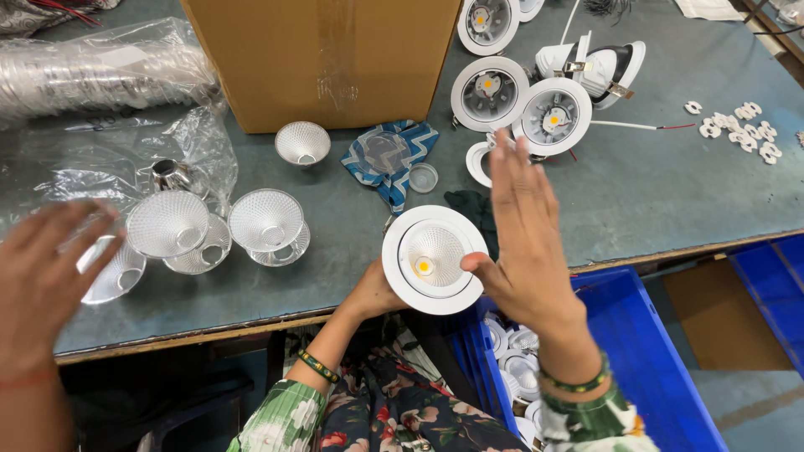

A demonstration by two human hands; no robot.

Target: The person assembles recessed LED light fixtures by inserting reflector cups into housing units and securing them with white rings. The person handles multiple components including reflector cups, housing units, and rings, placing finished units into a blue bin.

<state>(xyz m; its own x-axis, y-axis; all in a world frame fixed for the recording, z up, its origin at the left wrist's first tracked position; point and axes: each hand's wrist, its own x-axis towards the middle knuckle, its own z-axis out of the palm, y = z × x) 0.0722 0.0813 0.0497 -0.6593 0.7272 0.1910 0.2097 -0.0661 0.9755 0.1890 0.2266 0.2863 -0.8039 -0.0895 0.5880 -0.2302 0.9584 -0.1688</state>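
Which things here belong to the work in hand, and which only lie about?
In hand: white round downlight, left hand, right hand, clear reflector cups.
Lying about: cardboard box, blue patterned cloth, small white clips, blue crate.

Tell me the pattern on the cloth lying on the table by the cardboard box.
The cloth has blue and white zigzag stripes, seen in the head view beside the cardboard box.

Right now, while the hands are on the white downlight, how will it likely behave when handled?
The white downlight, held from below by the left hand with the right hand at its rim, looks rigid. Its smooth glossy ring may be slippery. Laid on that wide flat ring, it should hardly roll or tip.
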